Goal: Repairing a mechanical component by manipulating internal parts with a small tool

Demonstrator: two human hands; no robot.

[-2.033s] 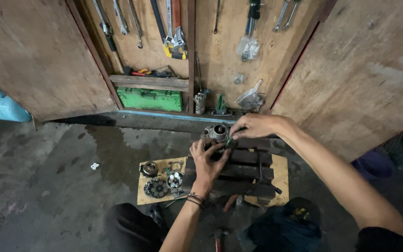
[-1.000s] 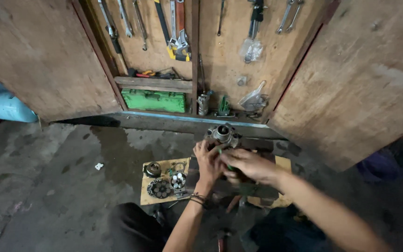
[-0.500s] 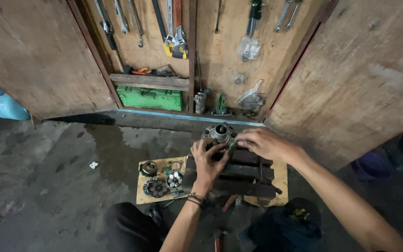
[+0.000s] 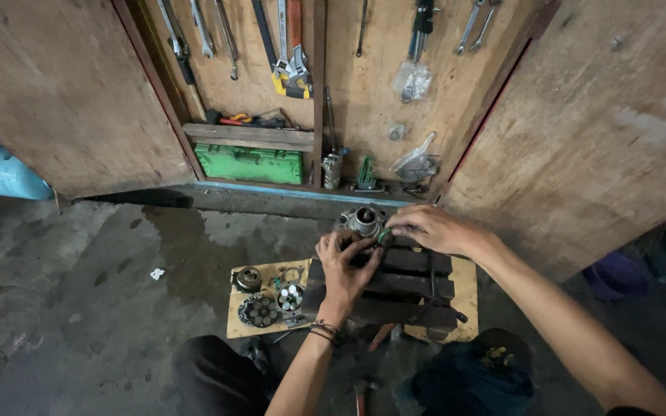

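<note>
A round grey metal housing (image 4: 361, 219) with a hollow centre stands on the far end of a dark slotted metal block (image 4: 406, 285). My left hand (image 4: 344, 266) grips the housing from the near side, fingers curled on its rim. My right hand (image 4: 429, 229) rests against its right side, fingertips pinching something small and green there. On the cardboard sheet (image 4: 267, 327) to the left lie a cylinder block with several pistons (image 4: 290, 298), a dark round plate (image 4: 259, 311) and a small round cap (image 4: 248, 278).
An open wooden tool cabinet stands ahead with hanging wrenches (image 4: 202, 27), pliers (image 4: 290, 54) and a green toolbox (image 4: 250, 164) on its floor. A pale blue cylinder (image 4: 1, 176) lies at the left. My knees sit at the bottom edge on stained concrete.
My right hand dropped to the near side of the housing, then returned to its right rim. My left hand stayed on the housing throughout.
</note>
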